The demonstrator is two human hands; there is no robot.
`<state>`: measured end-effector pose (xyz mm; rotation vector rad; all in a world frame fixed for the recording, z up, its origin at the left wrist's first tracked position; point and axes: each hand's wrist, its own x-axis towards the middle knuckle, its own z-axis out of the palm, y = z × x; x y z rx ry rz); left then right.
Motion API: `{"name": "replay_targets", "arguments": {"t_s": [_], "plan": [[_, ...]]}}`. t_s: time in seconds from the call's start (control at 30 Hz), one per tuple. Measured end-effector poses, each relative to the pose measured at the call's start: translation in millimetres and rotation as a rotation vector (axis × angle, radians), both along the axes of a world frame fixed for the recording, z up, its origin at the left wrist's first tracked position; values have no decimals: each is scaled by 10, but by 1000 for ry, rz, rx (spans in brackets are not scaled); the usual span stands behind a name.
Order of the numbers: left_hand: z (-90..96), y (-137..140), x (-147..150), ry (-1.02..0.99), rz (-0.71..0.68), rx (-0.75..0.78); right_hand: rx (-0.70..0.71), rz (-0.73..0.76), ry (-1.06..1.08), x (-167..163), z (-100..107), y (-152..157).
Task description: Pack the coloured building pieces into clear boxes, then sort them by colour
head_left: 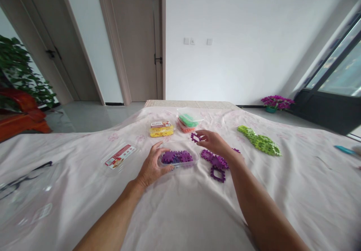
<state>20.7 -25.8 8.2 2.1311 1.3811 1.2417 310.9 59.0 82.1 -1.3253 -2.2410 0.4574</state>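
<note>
the purple frame (pixel 193 137), likely light and stiff, is pinched edgewise by the right hand (pixel 213 142), the tub (pixel 183 164) clasped by the left hand (pixel 152 165)

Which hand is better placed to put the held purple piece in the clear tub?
Probably the right hand: it holds the purple piece near the clear tub, whose left end the left hand grips.

The held piece (pixel 193 136) is purple, the cloth (pixel 180 209) pale and pink-flowered
</note>
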Motion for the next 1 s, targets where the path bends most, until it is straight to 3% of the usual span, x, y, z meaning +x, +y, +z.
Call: {"name": "replay_targets", "arguments": {"t_s": [0.13,0.27,0.43,0.57,0.7,0.83,1.0], "plan": [[-13,-13,13,-55,-30,-29,34,158,16,-375,78,-237],[-39,-2,33,-123,-74,6,81,236,-1,-658,-1,-385],[-15,-1,28,-16,-41,33,-19,337,90,-785,-82,-414],[42,-40,24,108,19,58,8,209,118,-641,17,-338],[83,-63,29,177,-14,123,46,11,-39,-294,156,-204],[96,-38,17,223,-33,169,-47,-156,-293,46,195,-110],[125,-26,-3,280,-33,180,-222,-212,-557,148,100,-91]]}}
